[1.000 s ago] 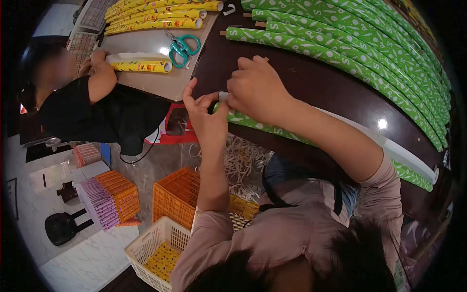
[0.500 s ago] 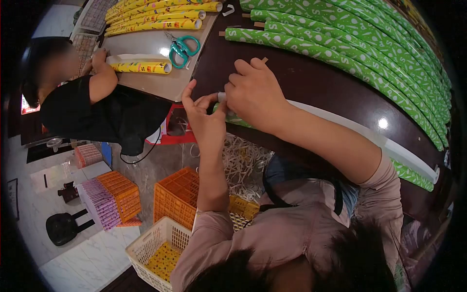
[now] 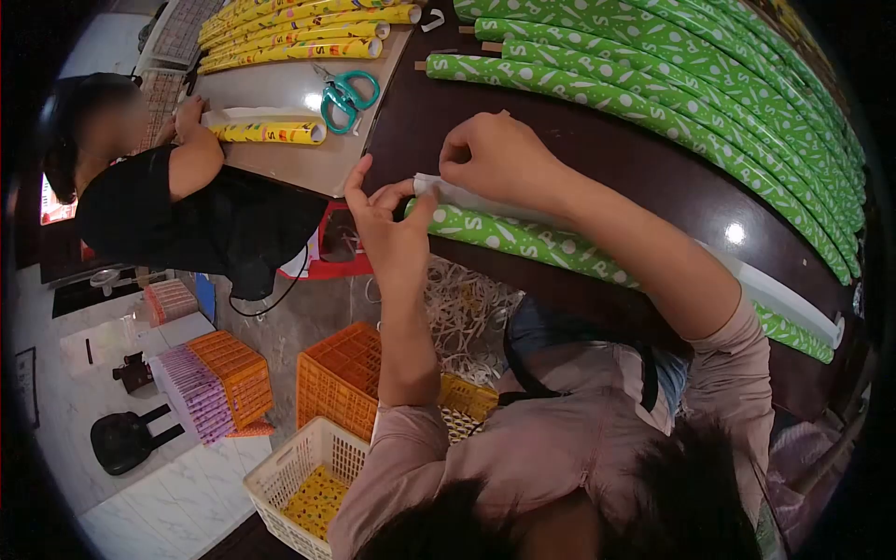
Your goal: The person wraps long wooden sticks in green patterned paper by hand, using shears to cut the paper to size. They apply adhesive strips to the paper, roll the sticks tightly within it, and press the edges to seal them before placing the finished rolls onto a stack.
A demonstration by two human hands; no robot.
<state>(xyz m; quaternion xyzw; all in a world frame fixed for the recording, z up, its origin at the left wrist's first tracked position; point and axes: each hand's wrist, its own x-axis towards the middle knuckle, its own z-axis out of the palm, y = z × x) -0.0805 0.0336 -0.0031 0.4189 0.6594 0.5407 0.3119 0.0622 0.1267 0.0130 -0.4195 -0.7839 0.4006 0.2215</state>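
Note:
A green roll of paper (image 3: 523,238) with white vegetable shapes and letters lies along the table's near edge, its white flap (image 3: 485,201) lifted along the far side. My left hand (image 3: 392,215) grips the roll's left end, thumb pressed on the paper and index finger sticking up. Just right of it, my right hand (image 3: 509,159) is closed in a pinch over the white flap. Whatever its fingertips hold is too small to make out. My right forearm covers part of the roll's middle.
Several finished-looking green rolls (image 3: 653,121) lie across the table's back. Yellow rolls (image 3: 299,47) and teal scissors (image 3: 350,98) rest on the adjoining table, where another person (image 3: 140,187) works. An orange crate (image 3: 341,373), a white basket (image 3: 308,476) and paper strips (image 3: 467,317) are below.
My right hand has shifted slightly right, off my left fingers, and curled into a rounder pinch. More of the green roll shows beneath my right forearm. My left hand stays at the roll's end.

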